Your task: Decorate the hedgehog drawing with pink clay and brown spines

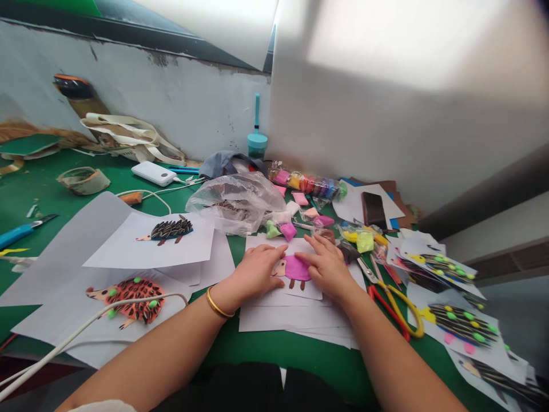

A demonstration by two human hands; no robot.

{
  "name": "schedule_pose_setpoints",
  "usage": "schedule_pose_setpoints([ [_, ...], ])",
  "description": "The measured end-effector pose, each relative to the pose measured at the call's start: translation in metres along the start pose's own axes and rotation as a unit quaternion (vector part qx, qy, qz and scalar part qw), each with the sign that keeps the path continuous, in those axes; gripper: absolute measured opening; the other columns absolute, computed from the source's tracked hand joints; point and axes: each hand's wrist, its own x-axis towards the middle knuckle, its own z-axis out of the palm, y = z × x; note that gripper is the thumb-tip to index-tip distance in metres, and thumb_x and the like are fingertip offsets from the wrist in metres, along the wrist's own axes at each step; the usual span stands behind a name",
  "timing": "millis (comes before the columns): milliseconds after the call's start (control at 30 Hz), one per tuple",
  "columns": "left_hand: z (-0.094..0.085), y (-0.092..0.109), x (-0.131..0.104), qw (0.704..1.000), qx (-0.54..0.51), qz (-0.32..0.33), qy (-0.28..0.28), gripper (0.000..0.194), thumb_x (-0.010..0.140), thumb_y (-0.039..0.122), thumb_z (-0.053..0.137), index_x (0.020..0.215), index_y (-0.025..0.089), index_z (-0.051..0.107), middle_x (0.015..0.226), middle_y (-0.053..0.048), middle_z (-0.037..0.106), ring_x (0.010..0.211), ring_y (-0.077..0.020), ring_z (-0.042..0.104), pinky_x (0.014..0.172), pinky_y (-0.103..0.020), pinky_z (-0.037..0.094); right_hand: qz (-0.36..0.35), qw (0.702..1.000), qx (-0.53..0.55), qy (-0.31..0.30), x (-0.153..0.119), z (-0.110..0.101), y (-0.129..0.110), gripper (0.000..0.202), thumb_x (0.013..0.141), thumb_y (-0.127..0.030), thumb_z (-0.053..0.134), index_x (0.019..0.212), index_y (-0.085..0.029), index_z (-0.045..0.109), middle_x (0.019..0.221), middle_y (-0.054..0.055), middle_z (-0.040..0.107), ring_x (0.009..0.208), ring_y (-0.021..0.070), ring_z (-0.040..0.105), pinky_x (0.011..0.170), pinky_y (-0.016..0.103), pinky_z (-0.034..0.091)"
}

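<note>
Left hand (256, 271); right hand (329, 266); pink hedgehog (295, 269) between

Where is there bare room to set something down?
Mainly two green tabletop patches: the front strip between your paper sheets and dark clothing, and at left between the ring-shaped roll and blue knife, where scraps lie. It's crowded beyond your hands with colored packets and a plastic bag, and to their right with scissors and pictures.

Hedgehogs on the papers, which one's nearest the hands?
The bright pink hedgehog between the left hand and right hand. Its visible back is plain; the others, farther off, bear dark pieces.
</note>
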Motion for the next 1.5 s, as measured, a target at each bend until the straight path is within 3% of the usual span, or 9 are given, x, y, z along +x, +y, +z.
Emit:
schedule_pose_setpoints([
  [233, 0.001, -0.001, 0.000, 1.000, 0.001, 0.003, 0.002, 0.089, 0.072, 0.041, 0.079, 0.149, 0.027, 0.037, 0.136, -0.008, 0.060, 0.130, -0.0298, 0.048, 0.104, -0.046, 0.038, 0.014, 0.999, -0.013, 0.025, -0.004, -0.003, 0.009, 0.046, 0.084, -0.011, 0.052, 0.117, -0.036, 0.072, 0.153, 0.003, 0.045, 0.142, 0.0315, 0.034, 0.106, 0.058, 0.032],
  [433, 0.003, -0.002, 0.000, 1.000, -0.001, 0.001, 0.006, 0.088, 0.072, 0.041, 0.079, 0.148, 0.027, 0.038, 0.136, -0.007, 0.059, 0.130, -0.0298, 0.048, 0.105, -0.045, 0.036, 0.006, 1.000, -0.027, 0.006, -0.014, -0.008, 0.017, 0.046, 0.085, -0.012, 0.051, 0.114, -0.041, 0.073, 0.150, 0.001, 0.048, 0.141, 0.0316, 0.036, 0.105, 0.060, 0.032],
  [567, 0.003, -0.002, 0.000, 1.000, -0.001, 0.006, 0.006, 0.088, 0.073, 0.040, 0.078, 0.149, 0.028, 0.035, 0.136, -0.007, 0.060, 0.130, -0.0295, 0.048, 0.105, -0.045, 0.036, -0.002, 0.999, -0.041, 0.034, -0.018, -0.010, 0.016, 0.050, 0.082, -0.008, 0.052, 0.116, -0.038, 0.072, 0.152, 0.002, 0.046, 0.142, 0.0308, 0.035, 0.106, 0.058, 0.032],
  [1167, 0.003, -0.002, 0.000, 1.000, 0.000, 0.007, 0.008, 0.089, 0.073, 0.041, 0.078, 0.149, 0.028, 0.035, 0.137, -0.006, 0.060, 0.130, -0.0291, 0.048, 0.105, -0.044, 0.037, -0.008, 0.999, -0.046, 0.023, -0.053, -0.002, 0.017, 0.053, 0.081, -0.009, 0.048, 0.121, -0.035, 0.071, 0.152, 0.004, 0.046, 0.142, 0.0314, 0.035, 0.105, 0.057, 0.035],
  [1500, 0.002, -0.002, 0.000, 1.000, 0.005, -0.001, 0.000, 0.089, 0.073, 0.042, 0.077, 0.150, 0.027, 0.035, 0.139, -0.008, 0.058, 0.131, -0.0283, 0.047, 0.106, -0.045, 0.036, -0.050, 0.995, -0.061, 0.066, -0.067, -0.004, 0.005, 0.044, 0.080, -0.014, 0.058, 0.115, -0.037, 0.072, 0.152, 0.004, 0.047, 0.144, 0.0318, 0.034, 0.106, 0.055, 0.029],
])
